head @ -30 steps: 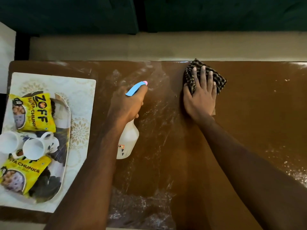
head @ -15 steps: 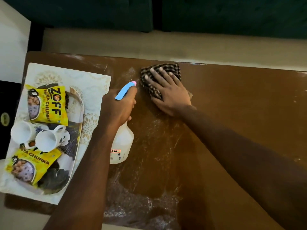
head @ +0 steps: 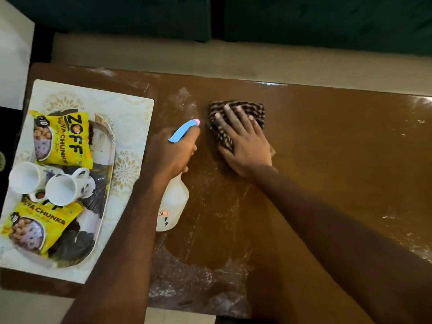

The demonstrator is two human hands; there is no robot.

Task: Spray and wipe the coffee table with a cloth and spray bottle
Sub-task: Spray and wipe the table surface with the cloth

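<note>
The right hand (head: 243,143) lies flat, fingers straight and spread, pressing a checked cloth (head: 256,108) onto the brown surface (head: 339,160) near its far edge, with the forearm reaching in from the near right corner. Just beside it, the left hand (head: 170,153) curls round the neck of a white spray bottle (head: 174,202), its blue nozzle pointing towards the far edge. A loaded tray (head: 111,160) sits at the left end.

coffee table (head: 339,148): glossy brown wood | cloth (head: 236,108): woven checked fabric | spray bottle (head: 174,202): plastic

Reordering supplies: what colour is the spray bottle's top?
The spray bottle's top is light blue, pink-tipped; head view shows it.
</note>
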